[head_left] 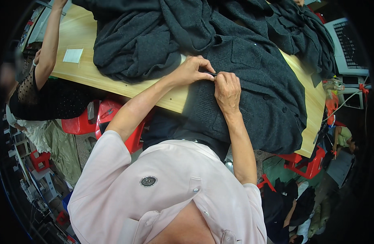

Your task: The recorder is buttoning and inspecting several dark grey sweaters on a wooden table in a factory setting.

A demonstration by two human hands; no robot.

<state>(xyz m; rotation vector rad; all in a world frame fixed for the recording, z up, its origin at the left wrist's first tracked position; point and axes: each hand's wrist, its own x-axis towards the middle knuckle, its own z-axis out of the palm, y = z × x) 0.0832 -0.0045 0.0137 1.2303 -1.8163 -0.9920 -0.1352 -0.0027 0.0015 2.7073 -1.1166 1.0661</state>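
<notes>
At the near edge of the table: a dark grey knitted cardigan with round buttons (256, 93) lay flat, its hem hanging over the edge toward the person, so the front opening faced up under both hands.
Landmark: the long pale wooden table (79, 36); every place below was taken from it.
Left hand: the left hand (194, 70) reached in from the near edge, fingers pinched narrow on the cardigan's front strip, apparently holding the fabric taut.
Right hand: the right hand (227, 90) rested on the knit just beside the left, thumb and forefinger closed on the same spot; the two hands touched at the fingertips. What was pinched between them, a button or only cloth, was too small to tell.
Buttons: two small dark buttons (284, 109) showed lower on the cardigan front, toward the table's right end, which suggested the placket ran along there.
Pile: a heap of similar dark grey knitted garments (154, 36) covered the far half of the table, pushed back, seemingly to leave the near part free for the one being handled.
Paper: a small white rectangular slip (73, 55) lay on bare wood toward the table's left end.
Neighbour: another person's arm (48, 44) stretched along the table's left end, well apart from the cardigan.
Below the table: red plastic stools (79, 124) stood under the near edge.
</notes>
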